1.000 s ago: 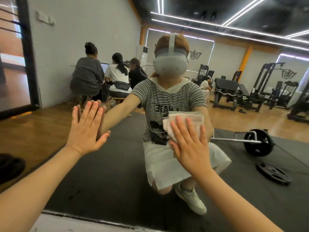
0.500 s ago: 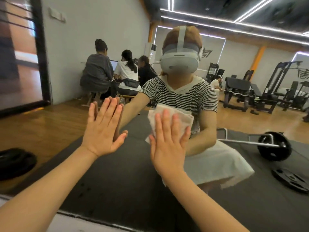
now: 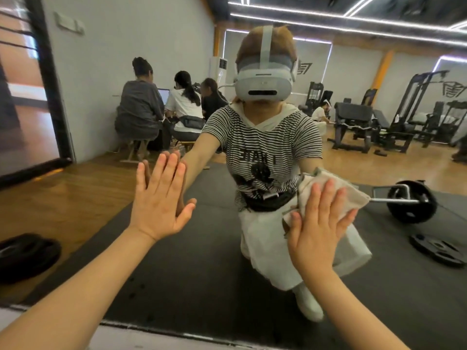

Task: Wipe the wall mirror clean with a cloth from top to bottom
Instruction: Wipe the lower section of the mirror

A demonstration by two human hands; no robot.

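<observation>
the wall mirror (image 3: pixel 177 274) fills pretty much the whole view, and its bottom edge runs along the floor down at 6 o'clock. the cloth (image 3: pixel 336 190), a pale beige rag, is flattened on the glass at about 3 o'clock from the middle of the mirror. the right hand (image 3: pixel 316 236) is pressing it there with the palm flat and the fingers straight and a bit spread, nothing curled around it. one corner of the cloth pokes out past the fingertips toward 2 o'clock.

the left hand (image 3: pixel 159 198) is bare and planted flat on the glass over at 9 o'clock from the cloth, well apart from it, fingers straight and close together, thumb out to the side, holding nothing.

in the reflection the person is crouched low in a striped t-shirt (image 3: pixel 262 147) with a black waist bag (image 3: pixel 267 203), on a dark floor mat (image 3: pixel 202 286). a barbell (image 3: pixel 409 200) lies at 3 o'clock and a loose weight plate (image 3: pixel 439 250) sits at 4 o'clock. another dark plate (image 3: pixel 25 256) is on the wood floor at 8 o'clock. three people (image 3: pixel 161 109) sit with their backs turned around a laptop at 10 o'clock, and gym machines (image 3: pixel 379 122) line the far wall at 2 o'clock.
</observation>
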